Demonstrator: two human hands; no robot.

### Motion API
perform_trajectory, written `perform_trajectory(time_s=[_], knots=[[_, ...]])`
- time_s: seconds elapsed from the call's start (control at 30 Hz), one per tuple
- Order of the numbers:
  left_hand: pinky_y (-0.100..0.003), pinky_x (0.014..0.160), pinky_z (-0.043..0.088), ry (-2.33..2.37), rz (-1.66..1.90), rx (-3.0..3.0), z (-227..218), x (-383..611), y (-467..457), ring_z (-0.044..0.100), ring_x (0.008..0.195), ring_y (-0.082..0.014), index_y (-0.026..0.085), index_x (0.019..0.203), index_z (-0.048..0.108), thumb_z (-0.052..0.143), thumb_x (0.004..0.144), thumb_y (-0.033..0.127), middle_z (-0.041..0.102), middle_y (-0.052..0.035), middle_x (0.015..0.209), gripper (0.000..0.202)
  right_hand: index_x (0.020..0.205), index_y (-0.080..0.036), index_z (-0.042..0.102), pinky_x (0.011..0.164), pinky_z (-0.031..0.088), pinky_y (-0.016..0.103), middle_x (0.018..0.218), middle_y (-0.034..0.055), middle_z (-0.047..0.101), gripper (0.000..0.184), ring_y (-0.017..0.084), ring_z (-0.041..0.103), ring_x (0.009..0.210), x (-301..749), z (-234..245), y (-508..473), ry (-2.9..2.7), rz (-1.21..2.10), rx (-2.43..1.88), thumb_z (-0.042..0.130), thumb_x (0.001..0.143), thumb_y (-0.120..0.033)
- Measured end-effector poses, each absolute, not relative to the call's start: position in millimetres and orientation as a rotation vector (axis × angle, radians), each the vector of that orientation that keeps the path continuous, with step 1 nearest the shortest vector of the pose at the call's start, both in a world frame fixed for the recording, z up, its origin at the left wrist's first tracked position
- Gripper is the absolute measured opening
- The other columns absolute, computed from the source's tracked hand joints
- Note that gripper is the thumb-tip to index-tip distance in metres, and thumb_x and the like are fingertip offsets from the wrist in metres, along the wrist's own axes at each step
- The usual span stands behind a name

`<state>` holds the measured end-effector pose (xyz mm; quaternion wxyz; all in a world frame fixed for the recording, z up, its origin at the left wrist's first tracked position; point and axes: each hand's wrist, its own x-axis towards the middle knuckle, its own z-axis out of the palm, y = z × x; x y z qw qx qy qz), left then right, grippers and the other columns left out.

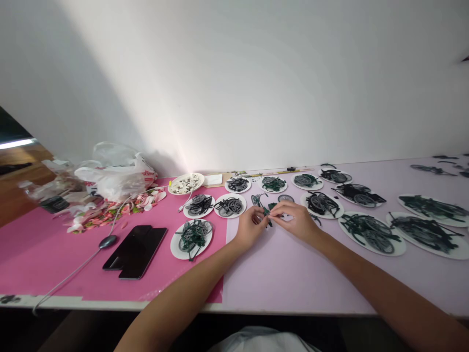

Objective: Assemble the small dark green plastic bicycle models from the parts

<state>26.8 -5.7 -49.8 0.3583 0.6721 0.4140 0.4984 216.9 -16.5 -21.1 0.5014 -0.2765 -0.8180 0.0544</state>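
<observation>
Over the lilac part of the table, my left hand [252, 228] pinches a small dark green plastic part [266, 211] between thumb and fingers. My right hand [295, 221] comes in from the other side, its thumb and fingertips closed at the same part. The exact shape of the part is too small to make out. Just beyond my fingers lie a loose grey spoked wheel [286, 198] and a thin greenish frame-like piece [258, 199]. Close to my left hand stands a white plate [230, 215] with toy bicycle wheels on it; another plate [305, 200] with black bicycle parts stands beyond my right hand.
Several more white plates with green and black bicycle parts, such as one plate [176, 250], spread across the table. To the left are two dark phone-like devices [141, 252], a cable with a mouse-shaped piece [108, 241], pink petals [106, 215] and plastic bags [117, 176]. A wall rises behind.
</observation>
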Motion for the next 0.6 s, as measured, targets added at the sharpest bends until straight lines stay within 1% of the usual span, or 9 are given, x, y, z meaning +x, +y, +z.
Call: perform_trajectory(time_s=[0.23,0.3,0.4,0.6], knots=[[-0.024,0.060,0.050,0.998,1.245,1.679,-53.5,26.3,-5.9,0.066,0.061,-0.0135,0.015,0.098,0.065,0.078,0.080,0.036,0.072,-0.0039,0.078,0.030,0.093,-0.023,0.075,0.068,0.057,0.030,0.086,0.0052,0.070,0.015,0.018,0.068,0.077,212.1,-19.9,-20.1,-2.015,-0.011,-0.593,0.065,0.095,-0.013],[-0.025,0.061,0.050,0.965,1.233,1.633,-53.8,26.1,-5.8,0.068,0.062,-0.0147,0.015,0.099,0.065,0.080,0.079,0.038,0.072,-0.0039,0.076,0.035,0.092,-0.023,0.075,0.066,0.055,0.028,0.086,0.0050,0.068,0.016,0.016,0.066,0.076,211.3,-21.3,-20.2,-2.022,-0.039,-0.573,0.063,0.096,-0.012],[-0.025,0.061,0.051,0.932,1.223,1.601,-53.6,26.1,-5.3,0.069,0.062,-0.0153,0.015,0.099,0.064,0.083,0.077,0.041,0.072,-0.0035,0.073,0.039,0.091,-0.023,0.076,0.061,0.052,0.026,0.081,0.0035,0.063,0.015,0.015,0.062,0.070,211.0,-24.5,-19.9,-2.035,-0.069,-0.581,0.065,0.095,-0.014],[-0.025,0.063,0.051,0.927,1.214,1.605,-54.0,27.4,-4.0,0.069,0.062,-0.0156,0.016,0.096,0.064,0.078,0.082,0.042,0.071,-0.0023,0.068,0.032,0.087,-0.023,0.077,0.061,0.051,0.028,0.080,0.0036,0.065,0.013,0.015,0.062,0.069,211.1,-24.0,-20.7,-2.028,-0.105,-0.622,0.069,0.094,-0.016]])
